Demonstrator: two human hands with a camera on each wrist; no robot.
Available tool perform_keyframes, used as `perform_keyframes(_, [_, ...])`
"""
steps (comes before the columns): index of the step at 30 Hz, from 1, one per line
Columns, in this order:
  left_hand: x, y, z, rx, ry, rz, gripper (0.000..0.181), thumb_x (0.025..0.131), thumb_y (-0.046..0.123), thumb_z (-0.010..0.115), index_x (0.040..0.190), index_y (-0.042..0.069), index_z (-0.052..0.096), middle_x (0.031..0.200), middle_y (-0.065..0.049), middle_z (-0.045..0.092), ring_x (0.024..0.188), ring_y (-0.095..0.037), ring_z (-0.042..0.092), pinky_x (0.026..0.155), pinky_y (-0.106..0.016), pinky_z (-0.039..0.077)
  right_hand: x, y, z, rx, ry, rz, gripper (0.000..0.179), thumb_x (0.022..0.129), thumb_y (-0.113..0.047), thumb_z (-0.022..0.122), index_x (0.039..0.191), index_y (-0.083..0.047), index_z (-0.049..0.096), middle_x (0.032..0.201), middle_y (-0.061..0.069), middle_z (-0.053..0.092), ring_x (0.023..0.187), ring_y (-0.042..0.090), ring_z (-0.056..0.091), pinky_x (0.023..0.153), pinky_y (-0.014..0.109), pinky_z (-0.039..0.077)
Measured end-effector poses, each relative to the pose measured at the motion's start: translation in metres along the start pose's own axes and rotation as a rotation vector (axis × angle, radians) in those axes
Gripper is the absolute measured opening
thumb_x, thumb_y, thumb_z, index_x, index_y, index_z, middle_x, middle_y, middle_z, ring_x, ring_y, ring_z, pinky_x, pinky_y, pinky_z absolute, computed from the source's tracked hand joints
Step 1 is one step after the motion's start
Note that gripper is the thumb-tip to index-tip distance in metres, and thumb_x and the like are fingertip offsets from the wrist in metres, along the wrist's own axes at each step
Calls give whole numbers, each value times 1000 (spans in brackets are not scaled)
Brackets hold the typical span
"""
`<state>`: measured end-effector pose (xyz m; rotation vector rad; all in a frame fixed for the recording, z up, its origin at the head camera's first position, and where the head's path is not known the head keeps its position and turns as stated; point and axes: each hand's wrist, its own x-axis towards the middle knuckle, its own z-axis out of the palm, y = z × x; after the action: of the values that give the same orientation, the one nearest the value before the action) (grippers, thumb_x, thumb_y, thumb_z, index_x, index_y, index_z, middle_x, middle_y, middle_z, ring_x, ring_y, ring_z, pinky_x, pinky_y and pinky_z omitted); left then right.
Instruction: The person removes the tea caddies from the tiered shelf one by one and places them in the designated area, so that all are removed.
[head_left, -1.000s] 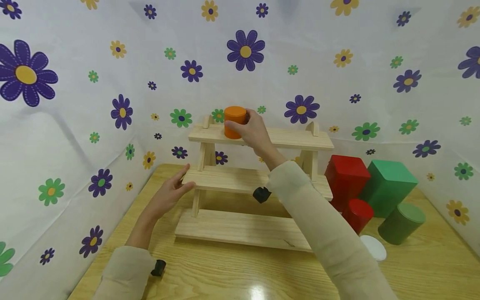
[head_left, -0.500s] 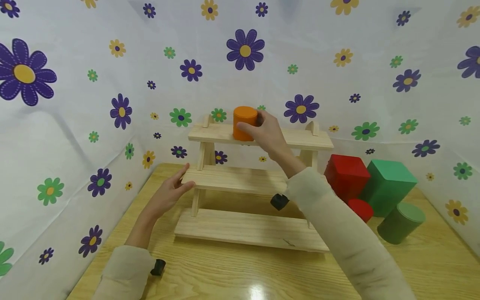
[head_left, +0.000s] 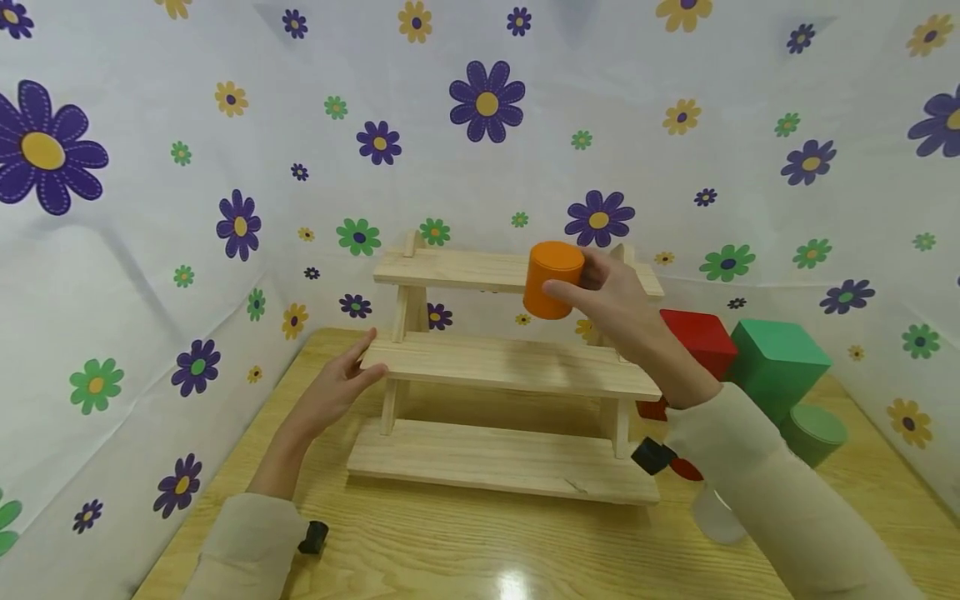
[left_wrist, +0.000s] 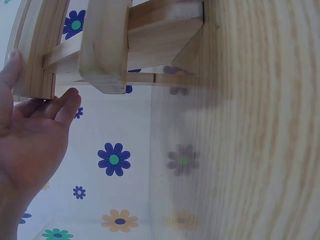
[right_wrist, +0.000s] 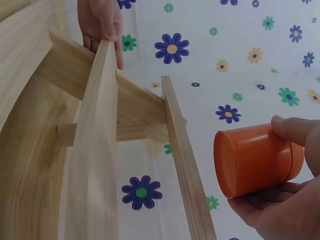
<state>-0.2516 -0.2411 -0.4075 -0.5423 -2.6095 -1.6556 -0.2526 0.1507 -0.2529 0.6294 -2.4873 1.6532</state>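
Note:
A lidded orange canister (head_left: 550, 268) is held upright in my right hand (head_left: 622, 307), with the thumb on its near side and the fingers round its far side. It is in front of the top shelf's right half, above the middle shelf. In the right wrist view the canister (right_wrist: 250, 160) appears sideways, its flat base towards the rack. My left hand (head_left: 333, 392) grips the left end of the middle shelf of the three-tier wooden rack (head_left: 450, 358). The left wrist view shows its thumb and fingers (left_wrist: 70, 107) about the shelf's end.
Right of the rack stand a red box (head_left: 697, 337), a green box (head_left: 780, 354) and a green canister (head_left: 813, 433). A white round thing (head_left: 716, 515) and a bit of red show beside the right sleeve. Flower-printed cloth (head_left: 480, 183) surrounds the wooden table (head_left: 420, 542).
My right hand has brought the orange canister off the top shelf, rightward and towards me. The left hand has stayed on the middle shelf's end.

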Motion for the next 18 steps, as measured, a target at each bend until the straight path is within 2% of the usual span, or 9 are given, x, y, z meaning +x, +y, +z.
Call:
perform_keyframes(10, [-1,-1,0,-6,3,-2,74,109,38,55,166,13,16,172,-7,9,155,-37,15,121,-54,25,-49,5,-38,-116,12,76,68,101,-35,70,156,-8,41,145,13,57,132,32,57,111,54,43])
perform_keyframes(12, [-1,-1,-1,-7,1,0,74,109,37,55,166,13,16,172,-6,9,155,-37,15,121,-55,25,-58,8,-45,-125,12,79,68,101,-36,69,157,-10,41,146,11,57,132,31,57,110,47,46])
perform_keyframes(15, [-1,0,-1,-8,0,1,73,109,37,55,166,12,16,172,-7,10,156,-37,14,121,-55,25,-71,13,-56,-129,19,71,67,102,-35,68,158,-11,40,146,10,57,130,27,58,103,30,51])
perform_keyframes(18, [0,0,-1,-1,-1,2,74,109,36,55,166,12,16,172,-9,9,155,-38,15,121,-56,25,-82,18,-66,-133,39,75,65,103,-32,67,157,-11,40,146,9,57,126,18,60,94,18,51])
